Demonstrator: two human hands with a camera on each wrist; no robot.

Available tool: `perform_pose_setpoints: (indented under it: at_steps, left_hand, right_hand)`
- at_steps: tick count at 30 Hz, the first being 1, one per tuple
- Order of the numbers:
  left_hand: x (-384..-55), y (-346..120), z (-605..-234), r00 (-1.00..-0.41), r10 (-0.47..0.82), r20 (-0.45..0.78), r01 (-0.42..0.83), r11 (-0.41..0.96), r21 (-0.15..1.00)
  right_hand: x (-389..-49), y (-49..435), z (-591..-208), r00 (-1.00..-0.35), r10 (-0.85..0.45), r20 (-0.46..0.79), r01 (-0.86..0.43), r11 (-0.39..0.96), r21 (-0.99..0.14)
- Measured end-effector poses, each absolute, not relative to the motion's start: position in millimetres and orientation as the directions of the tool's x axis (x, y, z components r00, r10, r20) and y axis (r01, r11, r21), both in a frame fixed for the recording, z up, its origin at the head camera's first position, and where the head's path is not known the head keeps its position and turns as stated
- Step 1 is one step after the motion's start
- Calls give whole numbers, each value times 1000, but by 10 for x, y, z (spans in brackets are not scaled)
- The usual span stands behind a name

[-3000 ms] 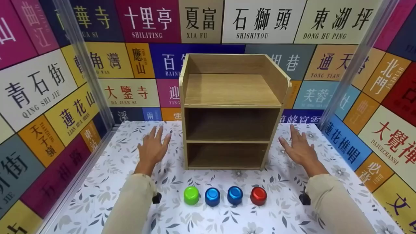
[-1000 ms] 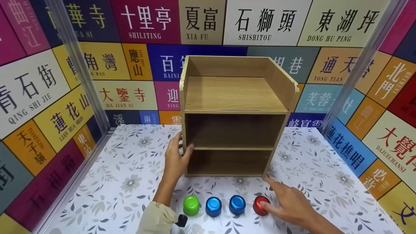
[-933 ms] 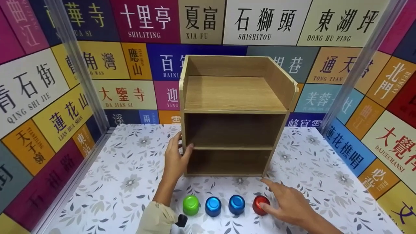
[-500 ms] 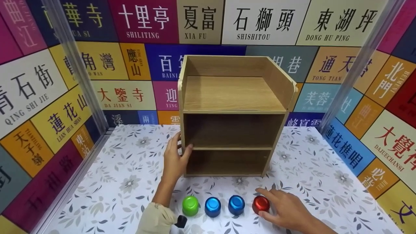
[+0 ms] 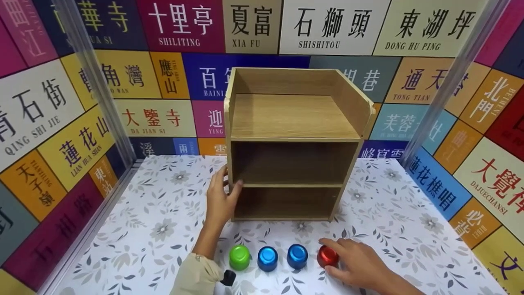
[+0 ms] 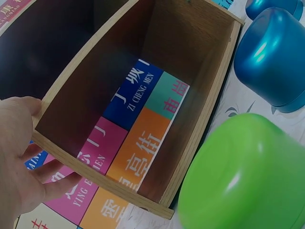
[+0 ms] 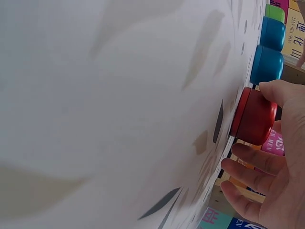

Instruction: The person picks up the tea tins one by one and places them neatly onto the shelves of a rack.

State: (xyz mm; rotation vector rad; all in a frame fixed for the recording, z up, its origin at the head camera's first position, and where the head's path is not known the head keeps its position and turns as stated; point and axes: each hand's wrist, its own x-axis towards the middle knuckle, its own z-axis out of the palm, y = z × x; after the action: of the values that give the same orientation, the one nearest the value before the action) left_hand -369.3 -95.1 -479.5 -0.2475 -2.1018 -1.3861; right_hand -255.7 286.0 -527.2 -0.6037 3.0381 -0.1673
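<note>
A small wooden shelf unit (image 5: 286,139) stands upright on the table. My left hand (image 5: 220,200) grips its left side panel, the thumb at the front edge and the other fingers along the outside, as the left wrist view also shows. In front of the unit, a row of small shiny round canisters runs left to right: a green canister (image 5: 239,257), two blue canisters (image 5: 267,259) and a red canister (image 5: 327,255). My right hand (image 5: 360,262) holds the red canister (image 7: 255,117) between thumb and index finger, its other fingers spread beside it. The canister stands on the table.
The table (image 5: 163,229) has a white cloth with grey leaves. Walls covered with coloured name signs (image 5: 335,24) enclose it at the back and both sides, with clear corner posts (image 5: 100,94). The unit has two dark compartments below an upper shelf.
Both hands were spread apart beside the unit. The left has moved right onto its side panel; the right has come down toward me to the red canister, thumb and index closing around it.
</note>
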Motion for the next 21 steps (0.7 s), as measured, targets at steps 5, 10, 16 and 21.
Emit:
perform_pose_setpoints:
  at_steps: [5, 10, 16, 21]
  left_hand:
    - [-3695, -970, -4789, -813, -161, 560, 453, 429, 781]
    - [-3694, -974, -4795, -827, -159, 539, 439, 417, 796]
    - [-3685, -967, -4771, -821, -159, 548, 447, 418, 791]
    - [-3691, -967, -4764, -815, -163, 556, 452, 422, 786]
  right_hand:
    - [-2544, 2840, -5277, -928, -369, -46, -361, 924, -129]
    - [-2532, 2833, -5286, -931, -362, -51, -353, 926, -131]
    - [-2503, 2863, -5312, -921, -391, 9, -389, 915, -105]
    - [-2508, 2879, -5334, -907, -418, 54, -421, 903, -87]
